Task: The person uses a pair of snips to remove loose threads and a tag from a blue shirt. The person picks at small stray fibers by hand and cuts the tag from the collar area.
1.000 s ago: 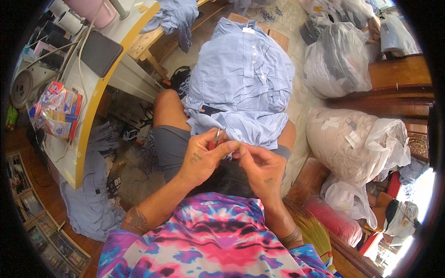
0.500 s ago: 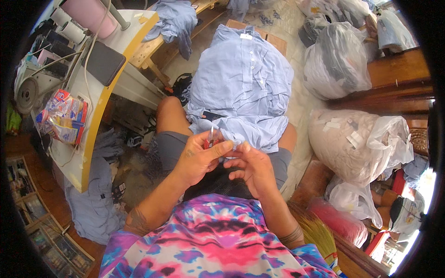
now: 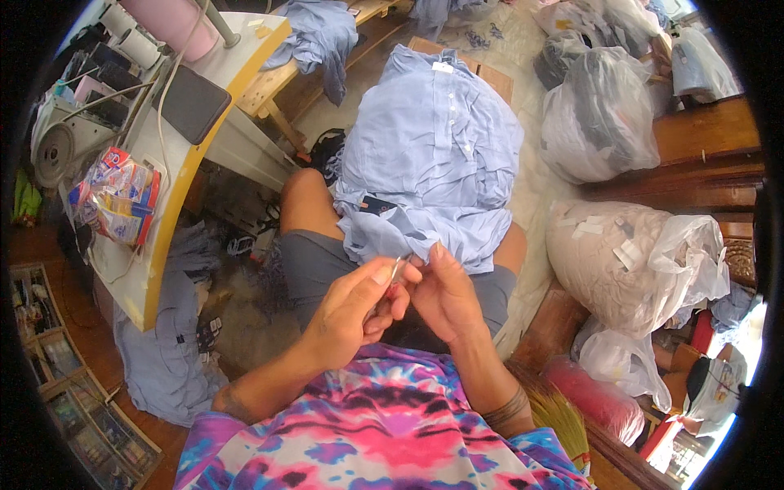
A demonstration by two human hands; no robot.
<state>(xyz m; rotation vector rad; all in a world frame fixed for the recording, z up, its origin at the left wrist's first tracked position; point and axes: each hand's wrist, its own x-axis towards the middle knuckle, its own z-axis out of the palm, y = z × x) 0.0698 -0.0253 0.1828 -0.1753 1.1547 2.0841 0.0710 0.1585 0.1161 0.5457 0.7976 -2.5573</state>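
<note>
Two bare hands: over the lap, close together, at the near edge of the light blue shirt [image 3: 437,147].
Left fingers: those of the left hand [image 3: 343,313] are clamped around small snips [image 3: 397,271], hiding most of the tool (a thin metal blade and a bit of red show).
Right fingers: the right hand [image 3: 447,304] has its thumb raised against the shirt's edge; the other fingers are partly hidden, so I cannot tell whether they grip the cloth.
Shirt: spread beyond the hands, button row upward, its near edge bunched and partly covered by them; the print on the dark label [image 3: 377,205] is too small to make out.
Worktop: at left, yellow-edged, the worktop [image 3: 140,287] carries a dark flat device [image 3: 192,104] and a shiny packet [image 3: 118,196], with a cord between them.
Right side: a bag of beige cloth [image 3: 600,265] stands near a clear bag with dark contents [image 3: 600,118]; a broom [image 3: 563,425] is cut off by the lower edge.
</note>
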